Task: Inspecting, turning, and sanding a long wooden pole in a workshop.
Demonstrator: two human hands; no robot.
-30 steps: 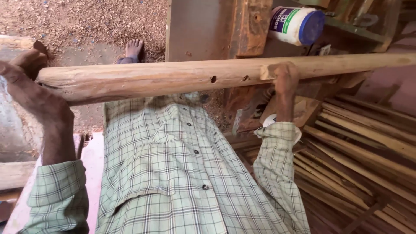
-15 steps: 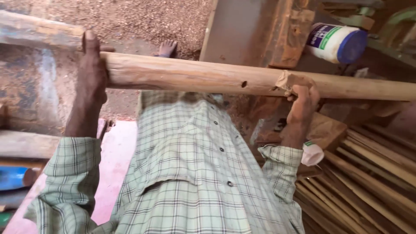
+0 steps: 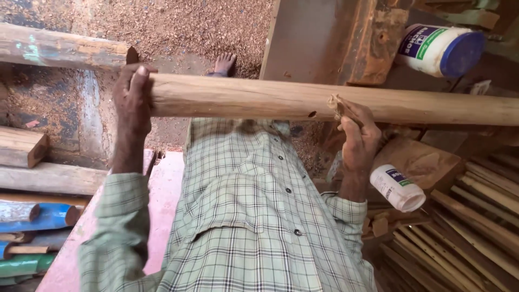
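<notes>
A long rounded wooden pole (image 3: 259,100) lies crosswise in front of my chest, running off the right edge. My left hand (image 3: 132,100) is wrapped around its left end. My right hand (image 3: 358,135) grips it from below near the middle, beside a small dark hole and a splintered patch. My checked shirt fills the lower middle of the view. One bare foot (image 3: 224,64) shows on the sawdust-covered ground beyond the pole.
A worn beam (image 3: 59,48) lies at upper left. Timber offcuts (image 3: 21,146) and blue and green painted poles (image 3: 38,216) lie at left. A white jar with a blue lid (image 3: 440,50) rests on a machine at upper right. A small white bottle (image 3: 397,186) and several wooden slats (image 3: 476,227) lie at right.
The pole has shifted rightwards and lower in view. My left hand has stayed on its end and my right hand has moved nearer the hole.
</notes>
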